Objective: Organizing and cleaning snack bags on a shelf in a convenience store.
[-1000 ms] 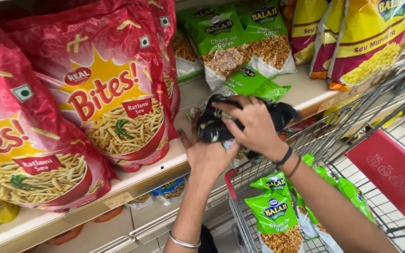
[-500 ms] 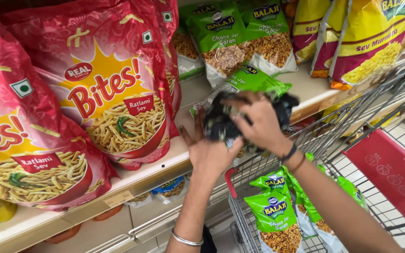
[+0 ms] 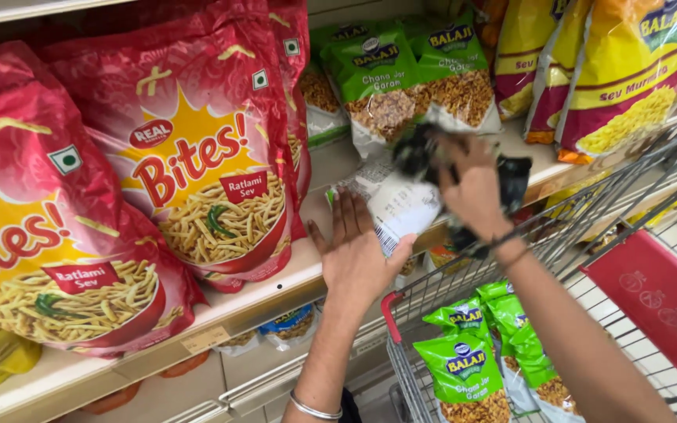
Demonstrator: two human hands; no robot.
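Because the snack packet [image 3: 397, 205] is turned with its pale back panel toward the camera, the left hand [image 3: 358, 254] lies flat and open beneath it, fingers spread, propping it from below at the shelf edge [image 3: 307, 274]; the right hand [image 3: 476, 192] is closed over the packet's upper part, and a dark, crumpled thing [image 3: 511, 182] is bunched in that same grip, so the packet sits between the two hands, just above the shelf edge and beside the wire trolley [image 3: 589, 235]. The big red bags [image 3: 197, 157] lean upright against one another on the shelf, faces outward; green packets [image 3: 401, 78] stand behind the hands, and more of the same green kind [image 3: 468, 368] lie in the trolley. The right hand is blurred; what the dark thing is I cannot tell, nor how much of the packet it covers; the packet's front is turned away; the yellow bags [image 3: 613, 78] are cut off at the frame's top and the lower shelf goods are mostly hidden.
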